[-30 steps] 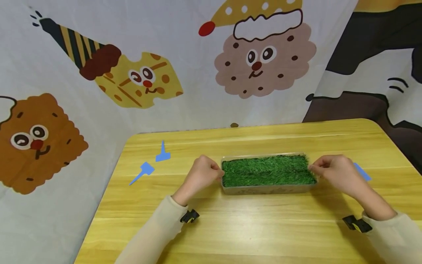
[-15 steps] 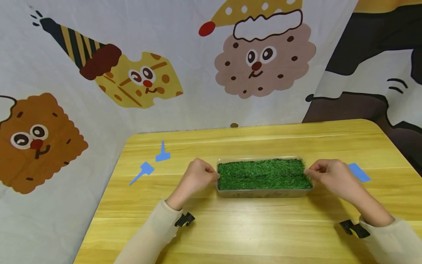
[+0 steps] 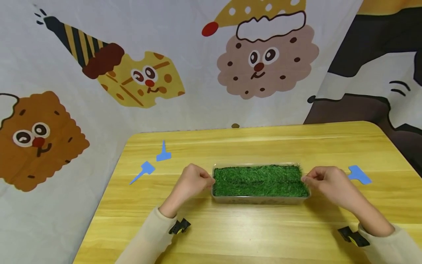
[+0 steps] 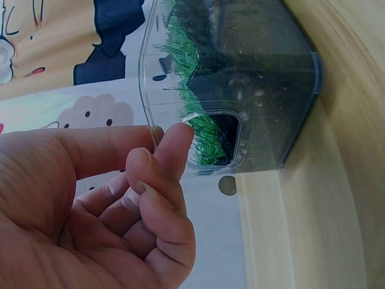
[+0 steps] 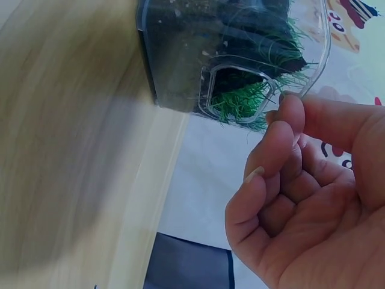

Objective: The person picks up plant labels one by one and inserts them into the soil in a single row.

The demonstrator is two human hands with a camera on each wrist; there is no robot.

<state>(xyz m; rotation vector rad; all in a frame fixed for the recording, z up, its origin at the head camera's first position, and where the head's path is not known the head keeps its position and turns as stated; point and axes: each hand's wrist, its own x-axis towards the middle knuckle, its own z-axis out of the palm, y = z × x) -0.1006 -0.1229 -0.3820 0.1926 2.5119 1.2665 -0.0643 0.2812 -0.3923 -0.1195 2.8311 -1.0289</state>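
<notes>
A clear plastic bin stands lengthwise on the table, covered on top by green artificial grass. My left hand pinches the bin's rim at its left end between thumb and finger. At the opposite end, my right hand pinches the rim the same way. The left wrist view shows a rounded handle opening in the bin's end wall, with grass blades behind it. A matching opening with grass poking out appears on the other end wall in the right wrist view. Something dark lies beneath the grass.
Two blue T-shaped tags lie on the table's left side. Another blue T-shaped tag lies beyond my right hand, partly covered by it. The wooden table meets a cartoon-printed cloth at its far edge.
The bin has moved toward me and slightly left, with both hands staying at its ends. More of the blue tag on the right now shows.
</notes>
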